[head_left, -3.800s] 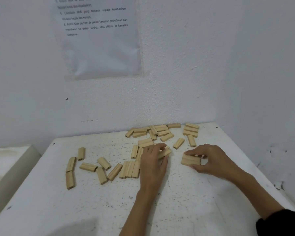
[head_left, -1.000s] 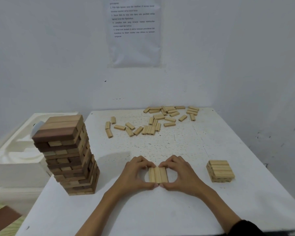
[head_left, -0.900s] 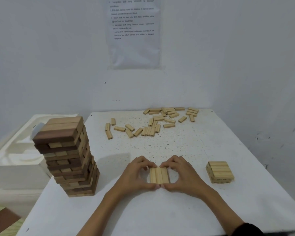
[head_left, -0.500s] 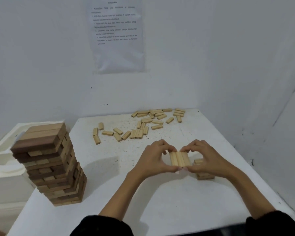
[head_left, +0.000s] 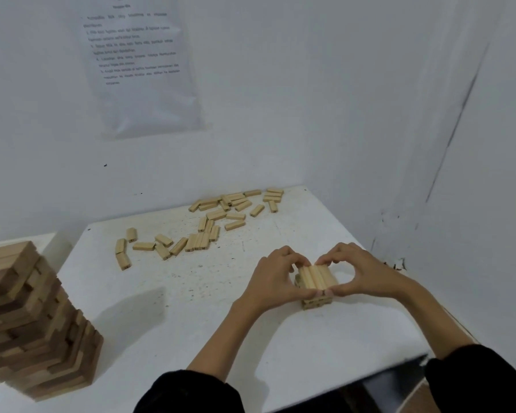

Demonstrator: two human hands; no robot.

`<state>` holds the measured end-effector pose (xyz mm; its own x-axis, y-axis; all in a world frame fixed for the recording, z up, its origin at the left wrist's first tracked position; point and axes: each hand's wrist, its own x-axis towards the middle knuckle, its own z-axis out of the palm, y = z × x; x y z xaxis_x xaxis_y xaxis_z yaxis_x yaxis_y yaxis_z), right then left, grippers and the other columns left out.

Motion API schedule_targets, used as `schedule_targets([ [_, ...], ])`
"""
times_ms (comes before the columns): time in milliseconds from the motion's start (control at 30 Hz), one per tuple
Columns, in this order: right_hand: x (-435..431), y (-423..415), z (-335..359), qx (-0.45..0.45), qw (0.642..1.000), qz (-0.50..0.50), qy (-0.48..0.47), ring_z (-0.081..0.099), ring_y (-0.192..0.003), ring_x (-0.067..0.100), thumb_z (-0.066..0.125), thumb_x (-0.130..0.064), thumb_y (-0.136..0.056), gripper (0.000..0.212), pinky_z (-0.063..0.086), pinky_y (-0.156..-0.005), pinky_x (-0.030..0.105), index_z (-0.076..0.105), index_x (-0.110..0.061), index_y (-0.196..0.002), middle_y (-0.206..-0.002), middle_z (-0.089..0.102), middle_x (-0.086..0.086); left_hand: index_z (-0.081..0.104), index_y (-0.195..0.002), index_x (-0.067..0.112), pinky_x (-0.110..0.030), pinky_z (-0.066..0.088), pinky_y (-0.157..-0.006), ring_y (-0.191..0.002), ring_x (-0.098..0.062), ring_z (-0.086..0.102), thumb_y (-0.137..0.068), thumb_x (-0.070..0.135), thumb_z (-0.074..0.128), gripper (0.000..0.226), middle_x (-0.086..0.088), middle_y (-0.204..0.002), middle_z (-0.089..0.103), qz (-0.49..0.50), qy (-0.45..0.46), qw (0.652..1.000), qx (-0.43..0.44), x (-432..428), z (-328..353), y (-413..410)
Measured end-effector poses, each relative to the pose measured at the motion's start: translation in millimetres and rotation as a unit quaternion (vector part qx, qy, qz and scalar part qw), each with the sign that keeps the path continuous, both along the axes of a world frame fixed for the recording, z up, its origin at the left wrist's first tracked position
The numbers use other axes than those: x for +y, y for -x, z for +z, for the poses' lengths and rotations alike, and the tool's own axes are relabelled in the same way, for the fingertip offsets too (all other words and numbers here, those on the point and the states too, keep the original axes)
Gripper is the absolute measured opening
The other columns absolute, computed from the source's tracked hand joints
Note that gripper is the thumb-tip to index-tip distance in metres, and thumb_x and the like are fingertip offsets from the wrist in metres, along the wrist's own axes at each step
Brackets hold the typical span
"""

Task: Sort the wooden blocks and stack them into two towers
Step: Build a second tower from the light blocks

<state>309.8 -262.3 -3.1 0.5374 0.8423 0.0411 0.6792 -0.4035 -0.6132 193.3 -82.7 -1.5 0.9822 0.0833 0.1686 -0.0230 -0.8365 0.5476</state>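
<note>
A row of three pale wooden blocks [head_left: 317,277] lies side by side on top of the short pale stack [head_left: 316,302] at the right of the white table [head_left: 191,308]. My left hand [head_left: 276,280] grips the row from the left and my right hand [head_left: 359,274] from the right, thumbs meeting at its near edge. Several loose pale blocks [head_left: 209,225] lie scattered at the far side of the table. A tall tower of darker and mixed brown blocks [head_left: 27,323] stands at the near left corner.
White walls close the table off at the back and right. A printed sheet [head_left: 140,61] hangs on the back wall. A white ledge [head_left: 46,241] shows behind the tall tower. The table's near edge runs below my forearms.
Both hands carried the row of three blocks from the table's middle to the right and brought it onto the short pale stack. The camera turned right, so the tall tower moved to the frame's left edge.
</note>
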Motion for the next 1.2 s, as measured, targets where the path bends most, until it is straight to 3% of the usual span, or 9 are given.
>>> schedule_targets([
  [267, 1, -2, -4, 0.004, 1.000, 0.014, -0.022, 0.042, -0.106, 0.007, 0.080, -0.029, -0.071, 0.050, 0.034, -0.091, 0.018, 0.056, -0.038, -0.114, -0.109, 0.052, -0.011, 0.063, -0.108, 0.030, -0.020, 0.040, -0.072, -0.086, 0.000, 0.049, -0.056, 0.063, 0.067, 0.061, 0.015, -0.100, 0.053, 0.010, -0.008, 1.000, -0.008, 3, -6, -2],
  [400, 4, -4, -4, -0.001, 1.000, 0.024, -0.010, 0.040, -0.105, 0.006, 0.079, -0.029, -0.072, 0.050, 0.034, -0.091, 0.017, 0.056, -0.035, -0.117, -0.108, 0.050, -0.013, 0.062, -0.107, 0.030, -0.017, 0.038, -0.070, -0.086, 0.000, 0.048, -0.052, 0.070, 0.060, 0.068, 0.016, -0.098, 0.052, 0.012, -0.012, 1.000, -0.007, 3, -6, -1],
  [633, 4, -3, -10, 0.008, 0.999, 0.028, -0.014, 0.040, -0.105, 0.002, 0.079, -0.032, -0.072, 0.051, 0.034, -0.092, 0.018, 0.054, -0.040, -0.116, -0.108, 0.049, -0.018, 0.061, -0.108, 0.031, -0.023, 0.043, -0.075, -0.087, 0.000, 0.049, -0.048, 0.077, 0.052, 0.075, 0.016, -0.099, 0.054, 0.015, -0.001, 1.000, -0.003, 5, -12, 1],
  [833, 3, -3, -5, 0.068, 0.996, 0.001, -0.051, 0.046, -0.107, -0.003, 0.073, -0.049, -0.070, 0.055, 0.036, -0.093, 0.016, 0.052, -0.043, -0.120, -0.111, 0.054, -0.017, 0.058, -0.112, 0.035, -0.021, 0.041, -0.079, -0.091, 0.002, 0.049, -0.055, 0.080, 0.050, 0.073, 0.024, -0.096, 0.053, 0.029, 0.026, 0.999, -0.018, 9, -8, 1],
  [1000, 16, -13, -9, 0.116, 0.986, -0.030, -0.114, 0.053, -0.102, -0.001, 0.063, -0.050, -0.076, 0.041, 0.042, -0.090, 0.021, 0.058, -0.037, -0.115, -0.109, 0.059, -0.013, 0.061, -0.110, 0.029, -0.016, 0.041, -0.079, -0.092, 0.000, 0.054, -0.079, 0.055, 0.064, 0.040, 0.016, -0.098, 0.060, 0.061, 0.099, 0.992, -0.038, 32, -11, -6],
  [1100, 34, -23, -18, 0.128, 0.982, -0.045, -0.135, 0.054, -0.101, 0.000, 0.056, -0.050, -0.078, 0.036, 0.044, -0.089, 0.025, 0.060, -0.036, -0.111, -0.106, 0.059, -0.013, 0.061, -0.108, 0.028, -0.013, 0.039, -0.078, -0.091, 0.000, 0.054, -0.086, 0.037, 0.064, 0.024, 0.015, -0.097, 0.060, 0.072, 0.094, 0.992, -0.045, 49, -18, -15],
  [1200, 60, -38, -33, 0.110, 0.983, -0.055, -0.136, 0.052, -0.100, -0.002, 0.053, -0.045, -0.085, 0.026, 0.042, -0.087, 0.020, 0.059, -0.037, -0.108, -0.107, 0.057, -0.012, 0.061, -0.106, 0.028, -0.011, 0.035, -0.077, -0.092, 0.000, 0.051, -0.088, 0.032, 0.062, 0.019, 0.014, -0.097, 0.058, 0.091, 0.081, 0.991, -0.053, 66, -29, -30],
])
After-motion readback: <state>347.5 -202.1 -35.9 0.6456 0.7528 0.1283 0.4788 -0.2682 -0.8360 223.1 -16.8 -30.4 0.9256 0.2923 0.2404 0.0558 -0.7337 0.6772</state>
